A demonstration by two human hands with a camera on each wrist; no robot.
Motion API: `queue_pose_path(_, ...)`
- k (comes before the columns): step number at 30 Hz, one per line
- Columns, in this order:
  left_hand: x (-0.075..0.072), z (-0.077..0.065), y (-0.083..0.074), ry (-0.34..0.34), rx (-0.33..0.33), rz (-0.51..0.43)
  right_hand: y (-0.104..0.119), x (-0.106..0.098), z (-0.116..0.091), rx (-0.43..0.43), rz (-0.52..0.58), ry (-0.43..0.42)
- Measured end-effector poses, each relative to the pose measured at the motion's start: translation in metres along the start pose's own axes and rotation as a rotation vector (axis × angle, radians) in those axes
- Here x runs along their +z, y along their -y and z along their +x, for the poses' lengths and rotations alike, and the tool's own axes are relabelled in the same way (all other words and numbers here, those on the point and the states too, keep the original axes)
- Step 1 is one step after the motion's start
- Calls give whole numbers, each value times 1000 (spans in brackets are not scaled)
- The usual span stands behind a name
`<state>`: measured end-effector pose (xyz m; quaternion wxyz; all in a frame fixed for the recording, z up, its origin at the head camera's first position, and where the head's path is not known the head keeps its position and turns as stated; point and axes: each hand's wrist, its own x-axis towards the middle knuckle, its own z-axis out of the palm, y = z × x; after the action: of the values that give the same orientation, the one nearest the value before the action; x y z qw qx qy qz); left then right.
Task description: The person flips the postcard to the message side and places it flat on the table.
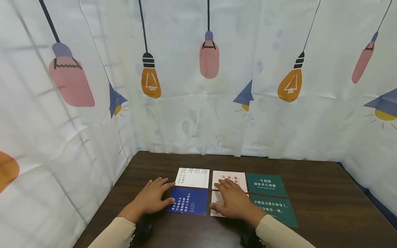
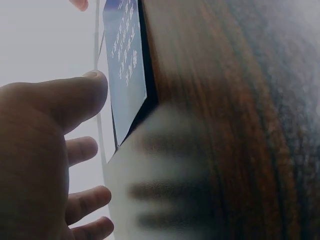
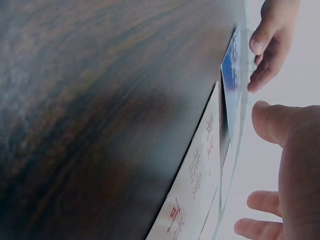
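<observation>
My left hand [image 1: 151, 197] is spread, its thumb over the left edge of a blue card [image 1: 195, 203] with white writing. Above that card on the table is a white card [image 1: 196, 179] with grey characters, near my left fingertips. My right hand [image 1: 233, 202] hovers with loose fingers over two pale pink cards, partly hiding the upper pink card [image 1: 241, 179] and the lower pink card [image 1: 216, 198]. In the right wrist view, red and grey characters show on a pale card [image 3: 192, 182]. Neither hand holds anything.
To the right lie an upper green card [image 1: 267, 191] and a lower green card [image 1: 283, 215], both with white writing. All the cards are flat on a glossy dark wooden table [image 1: 322, 199]. Behind it hangs a white curtain [image 1: 186, 113] printed with lamps.
</observation>
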<state>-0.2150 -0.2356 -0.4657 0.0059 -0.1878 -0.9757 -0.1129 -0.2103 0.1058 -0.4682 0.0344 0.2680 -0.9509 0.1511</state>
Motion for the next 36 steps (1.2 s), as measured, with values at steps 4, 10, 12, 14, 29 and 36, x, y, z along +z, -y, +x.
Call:
queue_pose_path(4,1,0,-1,0,-4,-13,1,3,1,0,-13,5)
queue_pose_path(10,1,0,-1,8,1,-19,3,6,4,4,-16,17)
queue_pose_path(12,1,0,-1,8,10,-21,3,7,4,2,-22,17)
queue_pose_path(14,0,0,0,8,18,-25,5,7,6,2,-31,18)
queue_pose_path(29,2,1,3,15,24,-18,12,16,13,-17,-57,36)
queue_pose_path(36,1,3,2,6,40,-23,13,16,14,-13,-73,50)
